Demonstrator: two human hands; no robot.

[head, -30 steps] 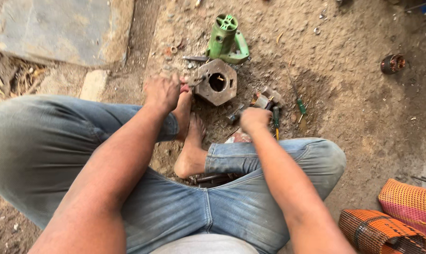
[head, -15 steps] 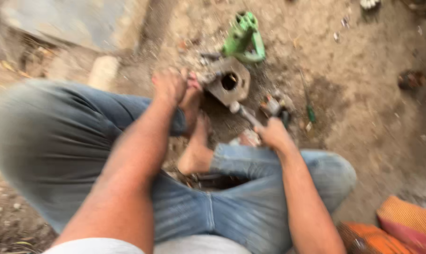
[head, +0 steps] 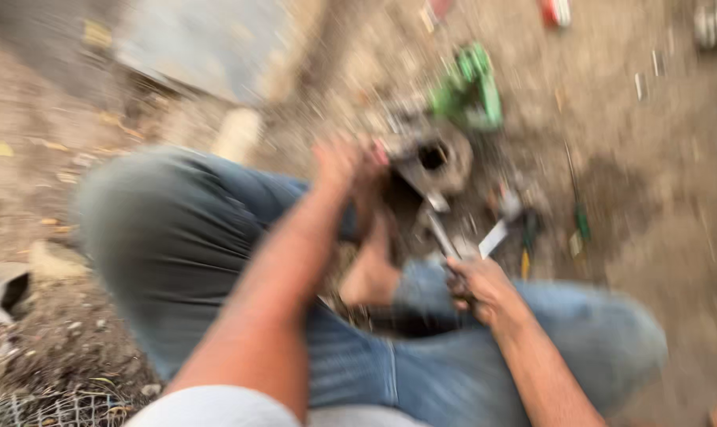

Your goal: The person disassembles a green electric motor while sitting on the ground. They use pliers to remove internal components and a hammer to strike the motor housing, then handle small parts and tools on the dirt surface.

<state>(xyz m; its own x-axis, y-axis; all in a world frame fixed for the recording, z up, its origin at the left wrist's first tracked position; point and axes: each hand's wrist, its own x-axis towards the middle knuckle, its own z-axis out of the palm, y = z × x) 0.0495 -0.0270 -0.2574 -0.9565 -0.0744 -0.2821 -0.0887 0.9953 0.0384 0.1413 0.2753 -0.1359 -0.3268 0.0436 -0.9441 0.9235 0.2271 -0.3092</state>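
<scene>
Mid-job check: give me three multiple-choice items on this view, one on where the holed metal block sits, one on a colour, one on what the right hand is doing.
1. Where is the metal block with the round hole?
A. on the ground just beyond the bare foot
B. on the person's lap
C. on the grey slab

2. What colour is the cast part lying beyond the block?
A. red
B. green
C. blue

3. What state is the right hand in?
A. open and flat on the ground
B. resting on the knee
C. closed around a slim metal tool

Key: 1 A, the block lies on the dirt past the toes. 2 B, the part is clearly green despite the blur. 3 C, the fingers wrap the tool, which points toward the block.
</scene>
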